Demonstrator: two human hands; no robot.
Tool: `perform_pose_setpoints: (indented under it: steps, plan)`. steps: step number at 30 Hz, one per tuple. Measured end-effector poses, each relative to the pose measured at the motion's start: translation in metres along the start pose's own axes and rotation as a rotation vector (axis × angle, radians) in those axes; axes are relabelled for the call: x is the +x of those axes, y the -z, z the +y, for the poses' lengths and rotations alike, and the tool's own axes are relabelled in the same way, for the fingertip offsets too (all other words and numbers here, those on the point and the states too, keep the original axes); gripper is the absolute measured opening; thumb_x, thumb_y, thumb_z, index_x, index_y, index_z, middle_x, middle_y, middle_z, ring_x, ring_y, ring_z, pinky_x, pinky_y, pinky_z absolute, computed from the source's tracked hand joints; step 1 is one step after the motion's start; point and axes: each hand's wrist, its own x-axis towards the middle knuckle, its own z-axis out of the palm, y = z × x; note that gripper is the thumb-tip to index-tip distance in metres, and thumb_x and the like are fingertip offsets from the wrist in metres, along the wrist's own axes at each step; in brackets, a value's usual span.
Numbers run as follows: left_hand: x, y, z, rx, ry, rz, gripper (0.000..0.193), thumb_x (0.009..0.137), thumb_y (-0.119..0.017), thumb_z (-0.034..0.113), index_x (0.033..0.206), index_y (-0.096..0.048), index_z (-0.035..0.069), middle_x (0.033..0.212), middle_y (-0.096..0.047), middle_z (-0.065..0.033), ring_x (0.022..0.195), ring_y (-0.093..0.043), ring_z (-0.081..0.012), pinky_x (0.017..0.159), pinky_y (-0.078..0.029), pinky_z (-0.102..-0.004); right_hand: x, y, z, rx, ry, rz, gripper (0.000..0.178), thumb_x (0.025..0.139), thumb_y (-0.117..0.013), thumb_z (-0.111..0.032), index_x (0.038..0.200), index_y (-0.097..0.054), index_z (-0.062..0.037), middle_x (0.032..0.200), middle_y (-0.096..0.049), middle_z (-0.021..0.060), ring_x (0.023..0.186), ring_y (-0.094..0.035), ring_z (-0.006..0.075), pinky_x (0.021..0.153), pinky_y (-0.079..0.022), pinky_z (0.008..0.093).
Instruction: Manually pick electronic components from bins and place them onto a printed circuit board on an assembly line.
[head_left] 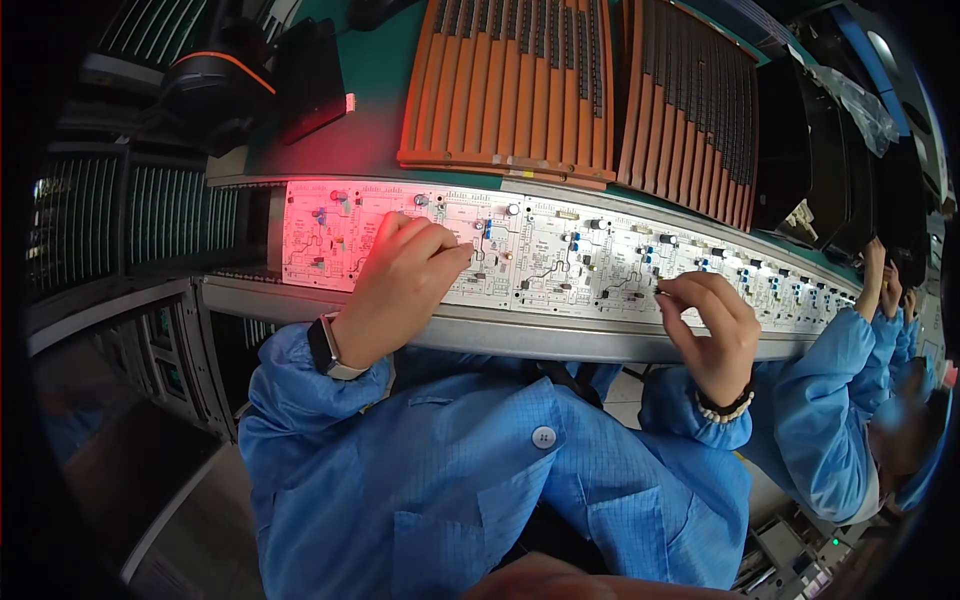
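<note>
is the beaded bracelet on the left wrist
No, the beaded bracelet circles the wrist of the right hand.

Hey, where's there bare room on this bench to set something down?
There's a bare patch of green mat between the black panel and the left orange rack, behind the white circuit boards. Rightward is crowded: a second orange rack, then black bins. The boards are dotted with components.
</note>
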Motion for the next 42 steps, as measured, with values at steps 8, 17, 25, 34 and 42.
perform_pose_setpoints:
  steps: [8, 17, 25, 34, 42]
  plan:
    - [0.012, -0.003, 0.006, -0.16, 0.118, 0.08, 0.016, 0.082, -0.074, 0.005, 0.097, -0.069, 0.003, 0.094, -0.066, -0.0081, 0.09, -0.06, -0.0278, 0.083, -0.046, -0.039, 0.001, -0.032, -0.003, 0.171, 0.064, -0.099, 0.02, 0.077, -0.077, 0.003, 0.095, -0.069, 0.0014, 0.09, -0.069, 0.0127, 0.081, -0.071, 0.0267, 0.068, -0.057, 0.0327]
    - [0.019, -0.018, 0.017, -0.135, 0.11, 0.077, 0.015, 0.081, -0.075, 0.005, 0.096, -0.07, 0.004, 0.092, -0.062, -0.0052, 0.092, -0.059, -0.0251, 0.084, -0.043, -0.0382, 0.007, -0.055, 0.0, 0.214, 0.146, -0.133, 0.02, 0.079, -0.076, -0.001, 0.097, -0.069, -0.0016, 0.088, -0.067, 0.0116, 0.076, -0.07, 0.0274, 0.062, -0.057, 0.0344]
    - [0.034, -0.018, 0.018, -0.162, 0.111, 0.08, 0.012, 0.083, -0.073, 0.01, 0.094, -0.069, 0.007, 0.091, -0.059, -0.0029, 0.094, -0.055, -0.0231, 0.085, -0.037, -0.0382, 0.01, -0.064, 0.002, 0.235, 0.163, -0.122, 0.018, 0.079, -0.076, -0.002, 0.095, -0.069, -0.0023, 0.088, -0.067, 0.0105, 0.075, -0.07, 0.0263, 0.062, -0.057, 0.0344]
    - [0.034, -0.023, 0.015, -0.178, 0.158, 0.085, 0.013, 0.077, -0.079, 0.013, 0.088, -0.076, 0.007, 0.084, -0.062, -0.0027, 0.088, -0.056, -0.0218, 0.082, -0.038, -0.0353, 0.009, -0.072, 0.004, 0.271, 0.162, -0.138, 0.016, 0.08, -0.076, -0.003, 0.095, -0.069, -0.0027, 0.089, -0.068, 0.0103, 0.074, -0.07, 0.027, 0.062, -0.057, 0.0344]
    - [0.032, -0.024, 0.016, -0.138, 0.149, 0.115, 0.008, 0.078, -0.079, 0.015, 0.084, -0.076, 0.011, 0.083, -0.064, 0.0017, 0.086, -0.056, -0.0178, 0.084, -0.033, -0.0361, 0.009, -0.075, 0.006, 0.278, 0.176, -0.131, 0.016, 0.081, -0.075, -0.004, 0.095, -0.069, -0.0017, 0.089, -0.068, 0.0104, 0.074, -0.07, 0.0261, 0.062, -0.057, 0.0339]
